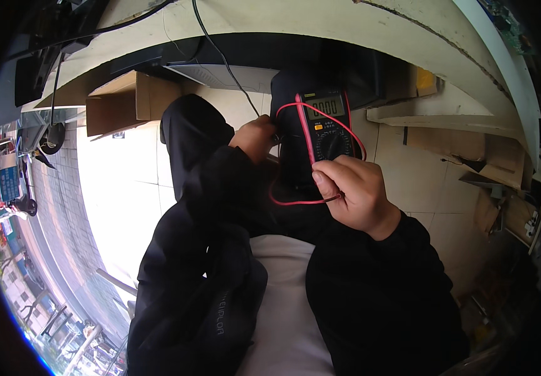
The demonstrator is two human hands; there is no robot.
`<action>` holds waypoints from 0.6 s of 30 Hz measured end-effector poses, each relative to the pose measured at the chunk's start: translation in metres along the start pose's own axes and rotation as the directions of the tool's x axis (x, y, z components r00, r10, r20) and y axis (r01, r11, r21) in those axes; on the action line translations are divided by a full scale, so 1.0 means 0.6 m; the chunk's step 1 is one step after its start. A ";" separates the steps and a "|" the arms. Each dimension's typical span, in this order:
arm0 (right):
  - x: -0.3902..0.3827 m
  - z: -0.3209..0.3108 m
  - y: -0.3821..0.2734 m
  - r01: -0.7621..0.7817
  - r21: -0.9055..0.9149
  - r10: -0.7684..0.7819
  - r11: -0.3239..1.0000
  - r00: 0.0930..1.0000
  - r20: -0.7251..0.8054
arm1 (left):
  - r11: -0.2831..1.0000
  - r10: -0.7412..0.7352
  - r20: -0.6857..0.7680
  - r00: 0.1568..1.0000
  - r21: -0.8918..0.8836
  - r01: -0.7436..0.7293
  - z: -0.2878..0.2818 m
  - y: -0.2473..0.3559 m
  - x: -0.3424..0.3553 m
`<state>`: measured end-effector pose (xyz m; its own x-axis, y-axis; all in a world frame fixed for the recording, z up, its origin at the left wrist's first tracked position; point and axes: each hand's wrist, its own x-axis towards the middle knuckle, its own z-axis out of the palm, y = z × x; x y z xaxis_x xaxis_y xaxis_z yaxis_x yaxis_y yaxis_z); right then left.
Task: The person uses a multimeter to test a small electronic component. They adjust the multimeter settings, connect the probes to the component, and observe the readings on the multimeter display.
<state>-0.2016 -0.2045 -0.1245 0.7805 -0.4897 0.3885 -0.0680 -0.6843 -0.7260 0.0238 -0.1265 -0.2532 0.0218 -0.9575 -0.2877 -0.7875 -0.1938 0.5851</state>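
A multimeter (324,133) lies on the right leg (292,84), long axis pointing away from the body, between the hands. The nearer right hand (355,191), just below, grips a red lead (308,202); the left hand (256,139) closes around a black cable (223,56), its end hidden.

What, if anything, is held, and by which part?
The right hand apparently grips a red lead by its lower stretch; what the left hand holds, near a black cable, cannot be told.
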 end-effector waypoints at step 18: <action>-0.020 -0.006 -0.004 -0.258 0.495 0.386 0.830 0.906 -0.173 | 0.995 -0.096 0.048 0.994 0.042 0.094 0.015 -0.014 -0.007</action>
<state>-0.2127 -0.1988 -0.1253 0.5734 -0.8014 0.1704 0.0494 -0.1738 -0.9835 0.0250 -0.1186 -0.2639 0.0677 -0.9231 -0.3785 -0.8072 -0.2737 0.5230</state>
